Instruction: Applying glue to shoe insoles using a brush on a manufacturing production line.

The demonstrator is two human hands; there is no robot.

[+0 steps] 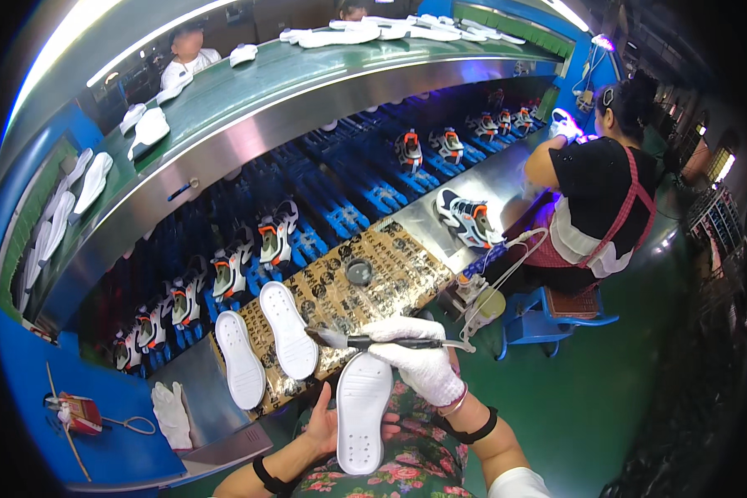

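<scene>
My bare left hand (324, 425) is closed round a white shoe sole (365, 415), holding it over my lap from beneath, so most of its fingers are hidden. In a white knit glove, my right hand (419, 358) grips a dark-handled brush (328, 338). A thin tube trails from the rear of the brush. The bristles point left, a little above the held sole's upper end. Two more white soles, the outer one (241, 361) and the inner one (289, 330), lie side by side on a board wrapped in printed brown tape (390, 257).
A small round dark dish (359, 272) sits on the taped board. Beyond it, blue racks (349, 220) carry several sneakers below a green conveyor (249, 83) with white soles. A co-worker (606, 183) sits at the right near a blue stool (548, 319). An unworn white glove (172, 415) lies left.
</scene>
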